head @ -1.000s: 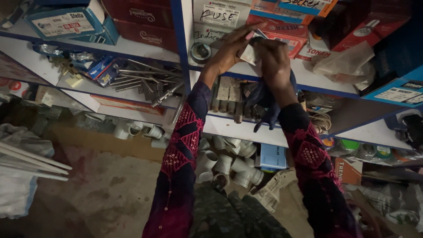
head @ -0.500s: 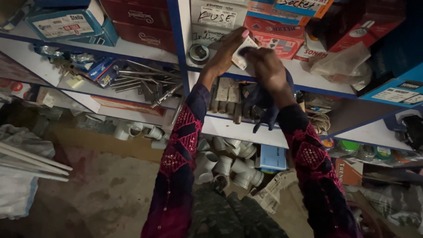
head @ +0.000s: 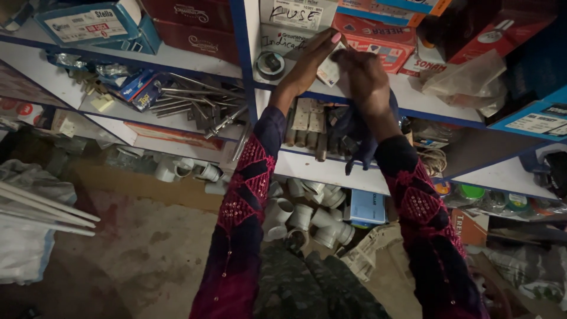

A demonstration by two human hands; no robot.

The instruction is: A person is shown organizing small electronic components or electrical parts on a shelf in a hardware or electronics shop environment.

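Both hands meet at the shelf edge (head: 413,94): left hand (head: 307,62) and right hand (head: 369,77) pinch a small white packet (head: 328,71) held between their fingertips.

Dark sleeves (head: 245,195) carry magenta sequinned diamond patterns. A small white card (head: 328,70) sits between both hands, dark blue cloth (head: 354,133) hanging at six o'clock below. Red cardboard boxes (head: 378,35) at one o'clock, blue shelf frame (head: 243,53) at nine, white pipe fittings (head: 307,215) underneath.

a white shelf (head: 413,97) is loaded with red boxes (head: 378,32), white boxes (head: 295,18) and a tape roll (head: 270,64).
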